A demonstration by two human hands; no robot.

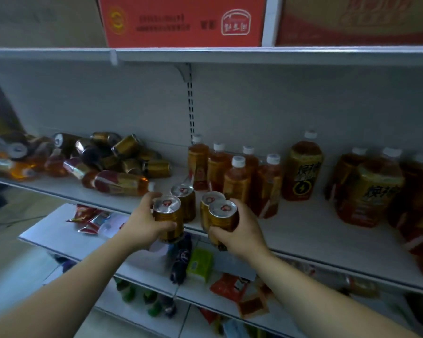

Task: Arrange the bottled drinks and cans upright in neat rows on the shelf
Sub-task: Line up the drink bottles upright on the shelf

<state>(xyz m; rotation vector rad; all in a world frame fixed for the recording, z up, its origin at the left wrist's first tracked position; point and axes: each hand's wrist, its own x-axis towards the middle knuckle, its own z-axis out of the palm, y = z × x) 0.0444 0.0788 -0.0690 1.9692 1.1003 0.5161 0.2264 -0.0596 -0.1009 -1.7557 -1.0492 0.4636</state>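
Note:
My left hand (142, 222) grips an upright gold can (169, 219) at the front edge of the white shelf (303, 237). My right hand (239, 231) grips a second gold can (224, 214) beside it. Two more gold cans, one (185, 201) behind the left and one (206, 203) behind the right, stand upright just behind them. Behind those, small amber tea bottles (238, 178) with white caps stand upright in rows. A heap of toppled cans (130, 152) and lying bottles (119, 182) covers the shelf's left part.
Large amber bottles (302, 167) stand at the right of the shelf. Red cartons (181, 20) sit on the shelf above. Lower shelves hold snack packets (91, 218), a green pack (199, 264) and green bottles (132, 292). A perforated upright (190, 103) runs up the back panel.

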